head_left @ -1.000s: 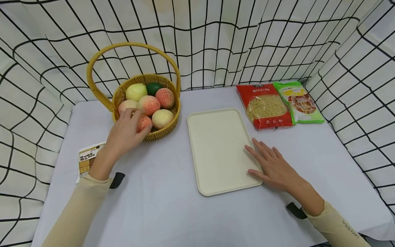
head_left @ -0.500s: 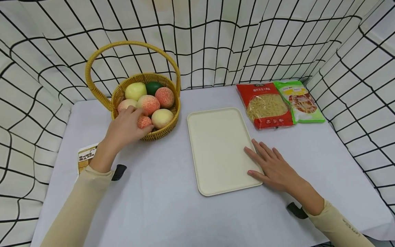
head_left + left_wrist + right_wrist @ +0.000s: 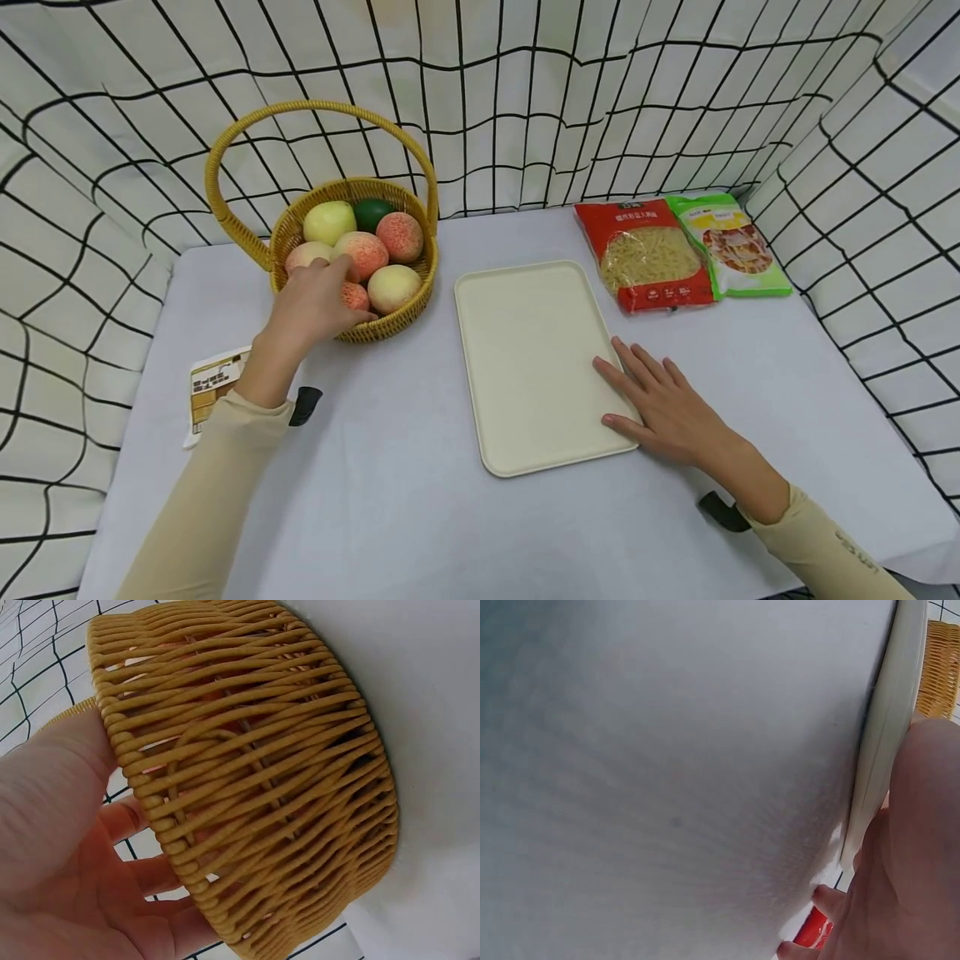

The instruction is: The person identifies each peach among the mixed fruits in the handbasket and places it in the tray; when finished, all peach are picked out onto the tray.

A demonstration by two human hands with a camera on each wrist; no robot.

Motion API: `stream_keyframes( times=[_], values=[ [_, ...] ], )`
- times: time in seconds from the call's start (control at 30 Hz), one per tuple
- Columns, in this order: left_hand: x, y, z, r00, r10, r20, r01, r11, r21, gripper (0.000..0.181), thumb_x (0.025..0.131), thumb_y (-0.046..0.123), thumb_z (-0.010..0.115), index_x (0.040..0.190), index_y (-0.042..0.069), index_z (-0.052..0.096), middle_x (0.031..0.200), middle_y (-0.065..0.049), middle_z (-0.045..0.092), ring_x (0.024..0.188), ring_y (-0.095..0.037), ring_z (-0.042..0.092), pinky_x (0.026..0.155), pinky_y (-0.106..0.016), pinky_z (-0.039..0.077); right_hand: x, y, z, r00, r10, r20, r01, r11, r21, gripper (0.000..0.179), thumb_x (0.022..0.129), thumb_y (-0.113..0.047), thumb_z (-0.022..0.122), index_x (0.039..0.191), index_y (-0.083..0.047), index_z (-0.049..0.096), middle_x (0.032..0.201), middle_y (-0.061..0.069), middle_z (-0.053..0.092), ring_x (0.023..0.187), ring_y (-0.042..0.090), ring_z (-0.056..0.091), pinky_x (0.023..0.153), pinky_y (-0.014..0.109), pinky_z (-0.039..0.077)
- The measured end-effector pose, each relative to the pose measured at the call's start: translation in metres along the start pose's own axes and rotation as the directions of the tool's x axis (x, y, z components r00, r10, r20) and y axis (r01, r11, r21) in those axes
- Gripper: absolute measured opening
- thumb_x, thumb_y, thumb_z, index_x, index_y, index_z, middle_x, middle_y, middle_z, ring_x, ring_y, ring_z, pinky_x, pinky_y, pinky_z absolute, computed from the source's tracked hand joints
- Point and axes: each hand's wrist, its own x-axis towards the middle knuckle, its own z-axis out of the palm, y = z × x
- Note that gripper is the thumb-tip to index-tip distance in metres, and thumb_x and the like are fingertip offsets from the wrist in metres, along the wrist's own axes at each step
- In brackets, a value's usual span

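Observation:
A yellow wicker basket (image 3: 384,330) with a tall handle stands at the back left, filled with fruit. My left hand (image 3: 306,302) reaches over its near rim, thumb and fingers curled around a red speckled peach (image 3: 356,296), partly hidden. In the left wrist view, the basket's woven side (image 3: 255,780) blocks the peach from sight, and the left hand (image 3: 82,847) crosses the rim. A cream rectangular tray (image 3: 536,375) lies mid-table. My right hand (image 3: 667,408) rests with spread, straight fingers on the tray's right edge. The right wrist view shows it beside the tray's edge (image 3: 881,727).
A red bag of pasta (image 3: 648,257) and a green-and-white packet (image 3: 735,246) lie at the back right. A printed card or packet (image 3: 213,387) lies under the left forearm. White cloth walls with black grid lines (image 3: 480,108) enclose the table's back and sides.
My left hand has shifted slightly right around the peach, and its wrist has moved right and away from me. The peach and other fruit stay in the basket. My right hand stays on the tray's edge.

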Motion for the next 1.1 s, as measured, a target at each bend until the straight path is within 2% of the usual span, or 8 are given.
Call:
stream_keyframes(
  times=[0.23,0.47,0.63,0.8,0.93,1.03,1.1],
  values=[
    [0.0,0.004,-0.001,1.0,-0.003,-0.003,0.003,1.0,0.001,0.058,0.085,0.025,0.087,0.122,-0.003,0.053,0.112,-0.035,0.059,0.101,-0.06,0.057,0.077,-0.065,0.051,0.001,0.0,0.0,1.0,0.009,0.02,-0.009,1.0,-0.001,0.085,0.1,-0.061,0.06,0.171,-0.033,0.022,0.182,0.009,0.011,0.164,0.041,0.021,0.126,0.075,0.022],
    [-0.002,0.003,-0.002,1.0,0.012,-0.022,-0.012,1.0,-0.012,0.063,0.086,0.023,0.084,0.132,-0.006,0.051,0.116,-0.035,0.058,0.104,-0.055,0.057,0.081,-0.062,0.051,0.001,0.001,0.001,1.0,0.001,0.006,-0.001,1.0,-0.006,0.085,0.1,-0.061,0.061,0.171,-0.033,0.023,0.181,0.009,0.013,0.164,0.041,0.022,0.126,0.075,0.023],
    [-0.005,0.001,-0.004,0.999,-0.02,-0.033,0.017,0.997,-0.074,0.064,0.088,0.026,0.076,0.137,-0.006,0.049,0.121,-0.034,0.059,0.112,-0.05,0.055,0.091,-0.063,0.05,0.0,0.001,0.001,1.0,-0.004,0.003,0.004,1.0,-0.005,0.084,0.101,-0.061,0.06,0.171,-0.033,0.023,0.181,0.01,0.013,0.164,0.041,0.022,0.126,0.075,0.023],
    [-0.009,0.001,-0.008,0.996,-0.06,-0.071,0.05,0.989,-0.137,0.056,0.096,0.034,0.061,0.138,-0.002,0.05,0.132,-0.035,0.06,0.134,-0.057,0.044,0.105,-0.068,0.043,0.0,0.001,0.0,1.0,-0.003,0.006,0.003,1.0,0.0,0.084,0.101,-0.061,0.059,0.171,-0.033,0.022,0.182,0.009,0.012,0.164,0.042,0.022,0.126,0.075,0.023],
    [-0.012,0.003,-0.009,0.991,-0.073,-0.114,0.056,0.988,-0.144,0.053,0.099,0.036,0.048,0.142,0.005,0.055,0.142,-0.034,0.055,0.139,-0.059,0.04,0.107,-0.071,0.04,-0.001,0.001,0.0,1.0,0.003,0.012,-0.003,1.0,0.002,0.084,0.101,-0.061,0.059,0.171,-0.033,0.022,0.182,0.009,0.012,0.164,0.042,0.021,0.126,0.075,0.023],
    [-0.013,0.002,-0.005,0.979,-0.075,-0.19,0.047,0.988,-0.148,0.05,0.098,0.038,0.049,0.135,0.006,0.06,0.134,-0.03,0.059,0.13,-0.052,0.049,0.099,-0.066,0.045,0.0,0.001,0.0,1.0,0.003,0.012,-0.003,1.0,0.002,0.084,0.101,-0.062,0.059,0.171,-0.033,0.022,0.181,0.01,0.012,0.164,0.042,0.021,0.126,0.075,0.023],
    [-0.014,0.002,-0.002,0.969,-0.067,-0.237,0.032,0.988,-0.149,0.053,0.098,0.044,0.056,0.132,0.004,0.061,0.128,-0.028,0.062,0.126,-0.049,0.052,0.095,-0.064,0.047,0.0,0.001,0.001,1.0,0.002,0.013,-0.002,1.0,0.001,0.084,0.101,-0.062,0.059,0.171,-0.033,0.022,0.181,0.01,0.013,0.164,0.042,0.021,0.126,0.075,0.022]
  ],
)
